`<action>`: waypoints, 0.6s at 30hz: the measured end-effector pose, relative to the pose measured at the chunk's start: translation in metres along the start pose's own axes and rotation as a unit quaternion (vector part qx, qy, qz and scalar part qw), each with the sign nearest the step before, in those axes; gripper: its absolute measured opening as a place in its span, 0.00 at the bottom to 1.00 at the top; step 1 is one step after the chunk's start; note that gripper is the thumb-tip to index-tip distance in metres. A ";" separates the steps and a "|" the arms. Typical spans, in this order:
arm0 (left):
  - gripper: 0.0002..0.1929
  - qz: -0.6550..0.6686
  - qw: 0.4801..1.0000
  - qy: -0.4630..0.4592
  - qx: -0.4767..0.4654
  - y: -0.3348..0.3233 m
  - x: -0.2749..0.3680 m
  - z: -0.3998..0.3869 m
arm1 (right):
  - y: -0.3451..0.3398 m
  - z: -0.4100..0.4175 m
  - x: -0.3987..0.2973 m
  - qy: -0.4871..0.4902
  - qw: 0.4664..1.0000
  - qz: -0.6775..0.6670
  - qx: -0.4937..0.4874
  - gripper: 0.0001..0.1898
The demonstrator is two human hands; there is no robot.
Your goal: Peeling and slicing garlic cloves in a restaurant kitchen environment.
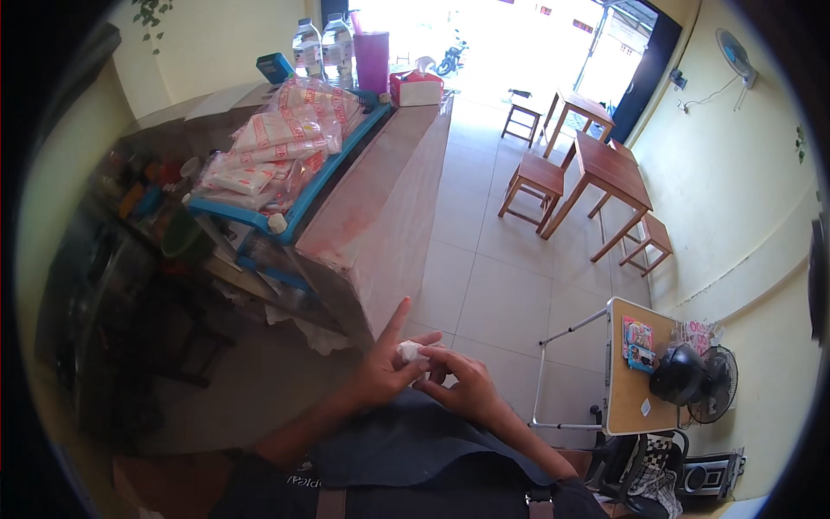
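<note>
A small crumpled white wad (410, 351), seemingly tissue, is held between both hands in front of my dark apron (395, 447). My left hand (384, 371) grips it at the thumb side, with one finger stretched out ahead. On the other side, the fingers of my right hand (462, 384) pinch the wad, and the two hands meet around it. Part of the wad is hidden by the fingers. Just beyond my left fingertip rises the end of a tiled counter (395, 240).
A blue-framed rack (311, 201) bears plastic-wrapped packets (279, 149). Water bottles (336, 48), a purple container (371, 63) and a tissue box (418, 89) stand at the counter's far end. Rightward are wooden tables (613, 165), stools (535, 175) and a folding table (626, 402) with a black helmet (679, 374).
</note>
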State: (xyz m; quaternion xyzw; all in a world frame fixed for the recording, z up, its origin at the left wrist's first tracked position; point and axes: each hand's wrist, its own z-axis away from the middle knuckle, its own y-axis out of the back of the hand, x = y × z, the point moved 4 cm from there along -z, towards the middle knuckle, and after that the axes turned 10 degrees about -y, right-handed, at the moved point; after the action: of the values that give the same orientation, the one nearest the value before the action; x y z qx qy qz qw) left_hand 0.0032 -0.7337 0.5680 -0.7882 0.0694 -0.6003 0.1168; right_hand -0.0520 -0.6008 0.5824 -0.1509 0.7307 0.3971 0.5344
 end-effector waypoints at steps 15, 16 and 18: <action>0.47 0.066 0.997 0.034 0.028 -0.016 -0.007 0.012 | 0.008 0.002 0.042 -0.129 0.902 -0.411 0.031 0.06; 0.46 0.045 0.998 0.045 0.028 -0.016 -0.009 0.014 | 0.007 0.003 0.043 -0.133 0.901 -0.412 0.016 0.06; 0.45 0.022 0.998 0.057 0.029 -0.019 -0.011 0.017 | 0.006 0.006 0.046 -0.137 0.900 -0.414 -0.001 0.06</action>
State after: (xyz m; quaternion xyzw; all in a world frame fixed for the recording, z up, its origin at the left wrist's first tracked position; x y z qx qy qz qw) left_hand 0.0162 -0.7112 0.5582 -0.7472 0.0754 -0.6433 0.1487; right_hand -0.0698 -0.5832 0.5426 -0.3845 0.5213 0.1577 0.7454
